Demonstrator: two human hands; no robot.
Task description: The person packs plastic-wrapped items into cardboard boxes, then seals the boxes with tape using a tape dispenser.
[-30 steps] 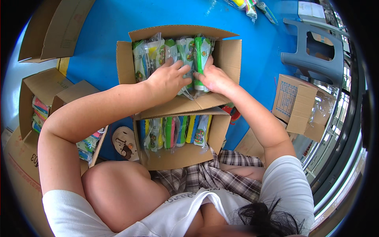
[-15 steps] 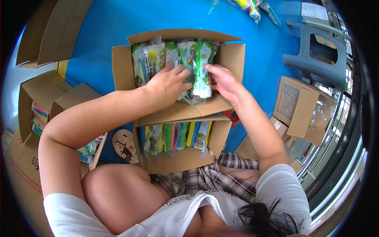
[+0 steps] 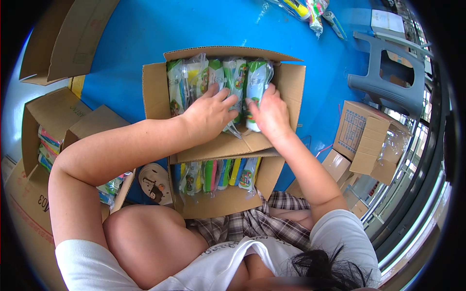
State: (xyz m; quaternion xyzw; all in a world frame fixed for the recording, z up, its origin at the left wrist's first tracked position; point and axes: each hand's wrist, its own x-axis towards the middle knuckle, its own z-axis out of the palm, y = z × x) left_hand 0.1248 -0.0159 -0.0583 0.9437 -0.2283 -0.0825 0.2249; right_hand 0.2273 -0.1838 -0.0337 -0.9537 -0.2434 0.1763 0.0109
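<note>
The person's left hand lies over the middle of a row of clear-wrapped packets in the upper cardboard box, its fingers somewhat spread and bent against the plastic, their tips partly hidden. The right hand holds a white-and-green packet at the right end of that row, the thumb on its near face and the other fingers around its right edge, so the grip is narrow, about the packet's width. This packet stands within the box, a little apart from its neighbour on the left and close to the right flap. Just nearer the body, a lower cardboard box adjoins the first and holds a row of brightly coloured packets in clear wrap. A tan shoe is just to its left, and farther left an open carton contains more wrapped packs. On the blue floor, a few wrapped items lie beyond the boxes, with a grey plastic stool to the right and a carton with loose plastic near it.
</note>
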